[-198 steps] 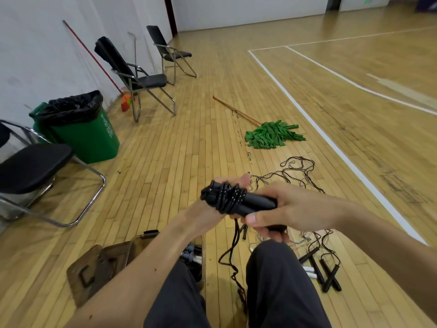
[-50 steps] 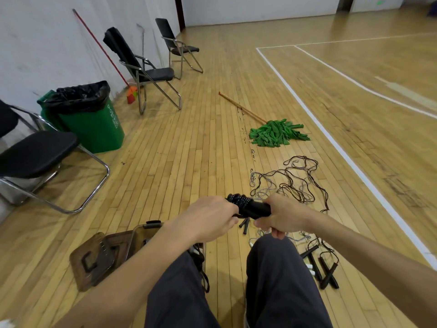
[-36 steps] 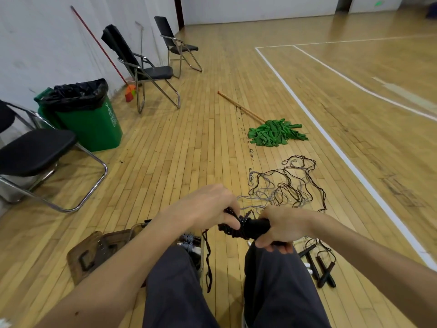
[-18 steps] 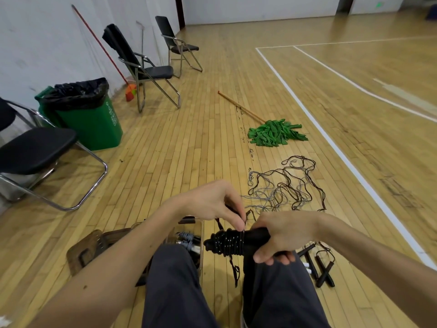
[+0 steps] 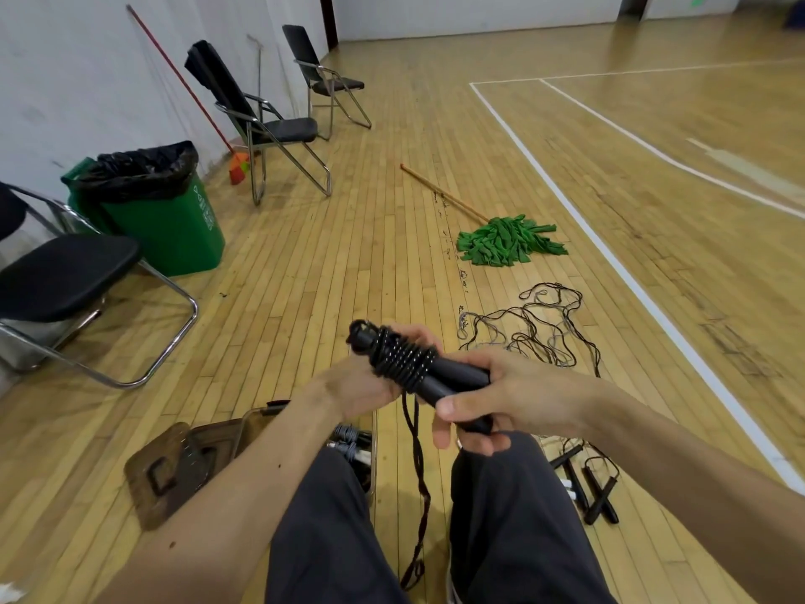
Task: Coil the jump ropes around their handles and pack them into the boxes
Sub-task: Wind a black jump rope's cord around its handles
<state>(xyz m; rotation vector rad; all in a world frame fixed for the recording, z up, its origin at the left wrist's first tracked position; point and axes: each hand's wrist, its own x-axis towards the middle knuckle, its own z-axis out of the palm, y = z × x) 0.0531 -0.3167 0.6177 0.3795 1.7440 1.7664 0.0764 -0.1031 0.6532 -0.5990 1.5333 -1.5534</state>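
I hold a pair of black jump rope handles (image 5: 453,377) over my knees, with black rope (image 5: 403,357) coiled round their far end. My right hand (image 5: 501,394) grips the near end of the handles. My left hand (image 5: 366,385) holds the coiled part from below and behind. A loose tail of rope (image 5: 418,481) hangs down between my legs. By my left knee stands an open brown box (image 5: 257,425) with coiled ropes (image 5: 350,442) inside, its lid (image 5: 165,473) lying beside it. Tangled ropes (image 5: 536,337) and black handles (image 5: 592,490) lie on the floor to the right.
A green mop (image 5: 505,241) lies on the wooden floor ahead. A green bin (image 5: 152,211) with a black liner stands at the left wall. Folding chairs (image 5: 65,281) stand along the left, with two more (image 5: 270,124) farther back.
The handle bundle rose from my lap to chest height and tilted its coiled end up and away. My left hand moved from above the coil to under it. The hanging tail is longer.
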